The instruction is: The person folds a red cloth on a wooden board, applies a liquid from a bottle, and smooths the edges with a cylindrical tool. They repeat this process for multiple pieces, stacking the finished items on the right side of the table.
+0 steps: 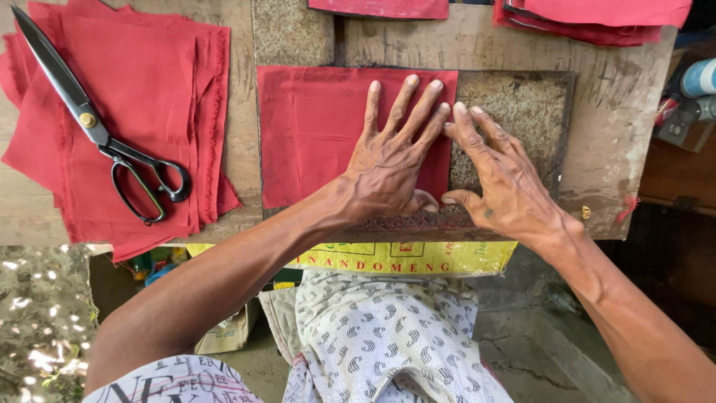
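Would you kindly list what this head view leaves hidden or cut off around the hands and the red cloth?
- Red square cloth: its right part is covered by the left hand.
- Speckled brown board: its near edge is hidden by the right hand.
- Red fabric stacks: cut off by the top edge.
- Pile of red cloth: its piece count is hidden by black scissors and overlap.

Head view of a worn wooden worktable (597, 97). The left hand (388, 160) lies flat, fingers spread, on a red rectangular cloth piece (313, 134) atop a speckled brown board (522, 112). The right hand (503, 179) rests just right, touching the board. Far left, black-handled steel scissors (97, 127) lie on a stack of red cloth (149, 89).
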